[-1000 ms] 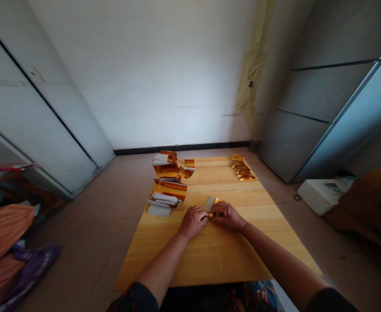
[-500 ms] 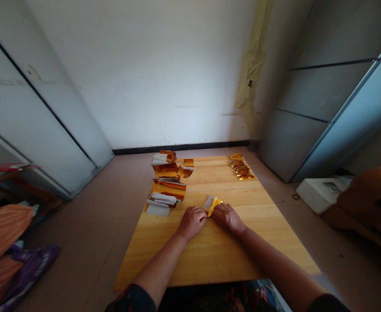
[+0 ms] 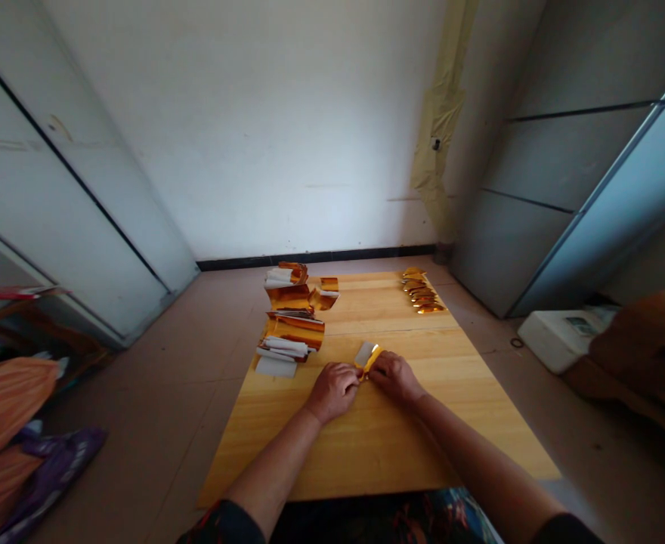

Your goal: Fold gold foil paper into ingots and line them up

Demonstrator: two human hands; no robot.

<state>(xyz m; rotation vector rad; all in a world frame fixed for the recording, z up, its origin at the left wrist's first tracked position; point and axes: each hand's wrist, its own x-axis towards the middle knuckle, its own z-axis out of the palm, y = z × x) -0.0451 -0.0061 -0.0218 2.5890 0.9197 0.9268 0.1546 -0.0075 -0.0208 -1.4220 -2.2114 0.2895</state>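
Observation:
A small sheet of gold foil paper (image 3: 365, 353), grey-white on one face, lies at the middle of the wooden table with a gold strip folded over along its right side. My left hand (image 3: 335, 389) is closed, its thumb and fingers pinching the near left corner of the sheet. On the opposite side, my right hand (image 3: 396, 375) has its curled fingers on the folded gold edge. The fingertips of both hands almost meet at the near corner, and the finger undersides are hidden.
Stacks of curled gold paper (image 3: 295, 330) with white backs lie along the table's left side. A row of folded gold pieces (image 3: 422, 291) sits at the far right corner. Beyond the wooden table (image 3: 400, 453) stand a wall, a grey cabinet (image 3: 542, 174) and a white box (image 3: 553, 340).
The gold flap under my right hand looks narrower, and more of the grey-white face shows. Both hands have shifted slightly; the paper stacks stay put.

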